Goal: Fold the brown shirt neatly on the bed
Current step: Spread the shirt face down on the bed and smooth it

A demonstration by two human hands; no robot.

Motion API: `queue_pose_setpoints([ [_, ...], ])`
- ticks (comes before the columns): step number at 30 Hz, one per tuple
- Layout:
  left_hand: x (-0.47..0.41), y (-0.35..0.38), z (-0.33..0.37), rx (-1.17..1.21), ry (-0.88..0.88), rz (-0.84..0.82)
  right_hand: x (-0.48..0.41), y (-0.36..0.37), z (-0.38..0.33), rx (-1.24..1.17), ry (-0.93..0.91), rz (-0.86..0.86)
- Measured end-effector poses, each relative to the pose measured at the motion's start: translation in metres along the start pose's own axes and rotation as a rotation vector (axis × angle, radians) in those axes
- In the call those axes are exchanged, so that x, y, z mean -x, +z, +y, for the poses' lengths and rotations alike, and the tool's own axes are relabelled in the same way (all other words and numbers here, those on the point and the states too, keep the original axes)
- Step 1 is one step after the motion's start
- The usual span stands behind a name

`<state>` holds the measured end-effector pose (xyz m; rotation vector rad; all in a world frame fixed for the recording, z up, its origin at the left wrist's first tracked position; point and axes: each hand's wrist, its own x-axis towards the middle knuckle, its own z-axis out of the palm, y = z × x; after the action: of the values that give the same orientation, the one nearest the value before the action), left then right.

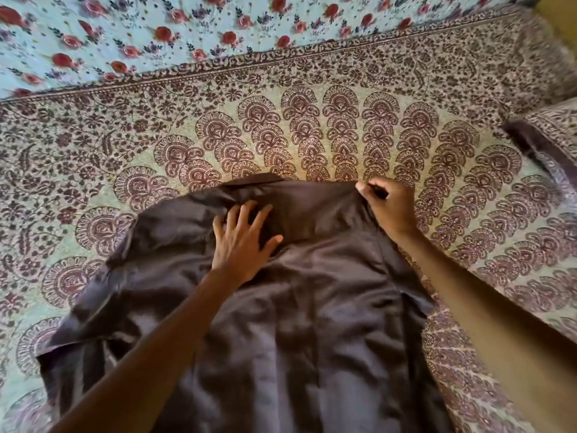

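The brown shirt (312, 307) lies spread on the bed, collar end away from me, its body running down to the bottom edge of the view. One sleeve spills out to the left, rumpled. My left hand (242, 242) rests flat on the cloth just below the collar, fingers spread. My right hand (388, 207) pinches the shirt's right shoulder edge between thumb and fingers. The shirt's lower hem is out of view.
The bed carries a patterned maroon and cream bedspread (312, 129). A light blue sheet with red flowers (187, 29) lies along the far side. A pillow in matching print (552, 135) sits at the right edge.
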<state>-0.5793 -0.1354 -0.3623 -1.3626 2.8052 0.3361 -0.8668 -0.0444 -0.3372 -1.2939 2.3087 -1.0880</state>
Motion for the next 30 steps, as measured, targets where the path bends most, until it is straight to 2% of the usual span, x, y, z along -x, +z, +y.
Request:
queue_pose_setpoints([
  [2,0.001,0.012,0.002,-0.019,-0.055,-0.028,0.001,0.004,-0.002,0.206,-0.078,0.091],
  [5,0.002,0.023,0.000,-0.052,-0.079,-0.048,0.003,0.006,0.017,0.560,0.001,-0.112],
  [7,0.003,0.024,0.000,-0.039,-0.071,-0.048,0.003,0.000,0.026,0.591,0.089,-0.178],
  [9,0.002,0.018,0.000,0.047,-0.076,0.028,0.005,-0.002,0.025,0.626,0.103,-0.125],
  [12,-0.010,-0.004,-0.004,0.157,-0.231,0.269,0.006,0.008,0.010,0.792,-0.048,-0.003],
  [14,-0.030,-0.016,-0.019,0.163,-0.410,0.308,0.002,0.023,-0.008,0.717,-0.133,0.005],
  [15,-0.043,-0.024,-0.028,0.159,-0.487,0.249,-0.003,0.034,-0.018,0.633,-0.150,-0.043],
  [17,-0.067,-0.037,-0.048,0.117,-0.578,0.015,-0.015,0.057,-0.038,0.462,-0.129,-0.198],
  [19,-0.084,-0.050,-0.064,0.059,-0.554,-0.255,-0.026,0.080,-0.057,0.410,-0.065,-0.342],
  [21,-0.099,-0.062,-0.071,0.097,-0.465,-0.442,-0.038,0.095,-0.072,0.431,0.013,-0.490],
  [24,-0.105,-0.074,-0.069,0.287,-0.400,-0.717,-0.048,0.102,-0.088,0.322,0.121,-0.696],
  [26,-0.098,-0.079,-0.067,0.456,-0.353,-0.853,-0.049,0.099,-0.095,0.178,0.157,-0.704],
  [28,-0.092,-0.079,-0.074,0.630,-0.251,-0.798,-0.045,0.092,-0.099,0.027,0.175,-0.674],
  [30,-0.088,-0.081,-0.081,0.795,-0.169,-0.530,-0.040,0.082,-0.099,-0.165,0.188,-0.639],
])
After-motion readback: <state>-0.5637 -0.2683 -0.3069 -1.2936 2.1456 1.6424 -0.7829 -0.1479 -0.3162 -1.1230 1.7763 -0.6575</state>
